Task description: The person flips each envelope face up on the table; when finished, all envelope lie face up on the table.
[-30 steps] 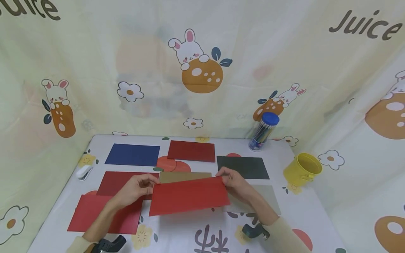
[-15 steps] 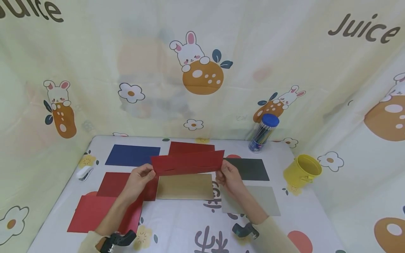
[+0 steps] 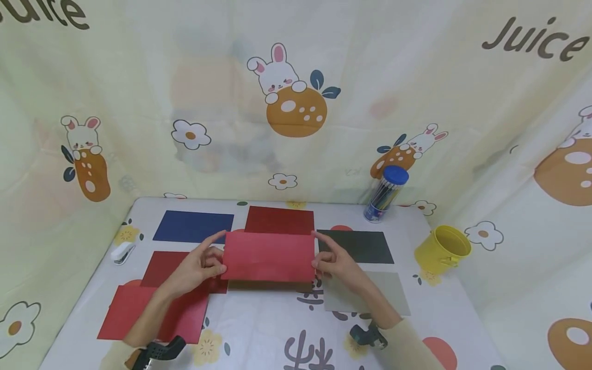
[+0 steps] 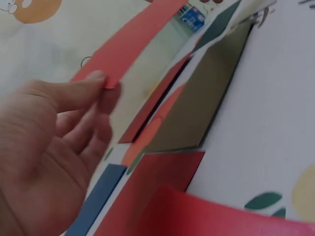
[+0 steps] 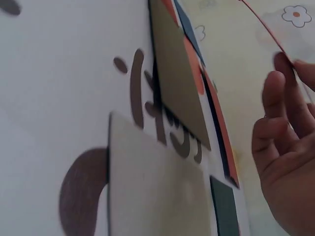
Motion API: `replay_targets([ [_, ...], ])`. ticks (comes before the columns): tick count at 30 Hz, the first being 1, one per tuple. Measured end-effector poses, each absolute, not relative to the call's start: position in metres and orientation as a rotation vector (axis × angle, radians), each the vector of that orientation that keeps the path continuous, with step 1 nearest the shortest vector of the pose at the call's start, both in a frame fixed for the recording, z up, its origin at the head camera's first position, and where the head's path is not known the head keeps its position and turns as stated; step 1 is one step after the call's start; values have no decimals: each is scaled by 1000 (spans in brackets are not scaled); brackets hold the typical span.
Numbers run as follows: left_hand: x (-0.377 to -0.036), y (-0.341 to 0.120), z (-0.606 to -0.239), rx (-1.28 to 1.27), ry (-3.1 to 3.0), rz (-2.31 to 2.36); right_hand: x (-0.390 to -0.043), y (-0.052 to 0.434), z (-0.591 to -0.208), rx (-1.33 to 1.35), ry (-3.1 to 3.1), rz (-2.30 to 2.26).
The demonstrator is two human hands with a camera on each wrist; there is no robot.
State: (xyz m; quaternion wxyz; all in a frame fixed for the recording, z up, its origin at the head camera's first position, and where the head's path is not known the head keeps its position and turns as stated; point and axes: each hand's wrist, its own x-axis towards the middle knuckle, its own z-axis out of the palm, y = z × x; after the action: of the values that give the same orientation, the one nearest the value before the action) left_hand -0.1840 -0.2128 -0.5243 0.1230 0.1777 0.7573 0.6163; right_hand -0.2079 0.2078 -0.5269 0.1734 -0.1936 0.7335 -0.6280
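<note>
A red paper sheet is held up level by its two short ends, its broad face toward the head camera. My left hand pinches its left end between thumb and fingers, the index finger stretched to the upper corner. At the right end, my right hand grips it likewise. In the left wrist view the sheet is well above the table. Beneath it lies a gold sheet, mostly hidden in the head view but plain in the left wrist view. A dark red sheet lies just behind.
Flat around lie a blue sheet, a dark green sheet, a grey sheet and two overlapping red sheets at left. A white stapler, a blue-lidded jar of pencils and a yellow bucket stand near the edges.
Both hands have raised the red sheet away from me, tipped it over, then brought it back over the gold sheet, face on. Both grips stay at its ends.
</note>
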Motion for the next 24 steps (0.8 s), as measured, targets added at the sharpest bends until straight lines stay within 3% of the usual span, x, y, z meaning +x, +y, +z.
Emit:
replay_targets([
  [10,-179,-213,-533,546,2235,1538,-200,209,-533,-406,2187,-1516],
  [24,-171,-211,-532,574,2260,1356,-194,207,-539,-512,2243,-1209],
])
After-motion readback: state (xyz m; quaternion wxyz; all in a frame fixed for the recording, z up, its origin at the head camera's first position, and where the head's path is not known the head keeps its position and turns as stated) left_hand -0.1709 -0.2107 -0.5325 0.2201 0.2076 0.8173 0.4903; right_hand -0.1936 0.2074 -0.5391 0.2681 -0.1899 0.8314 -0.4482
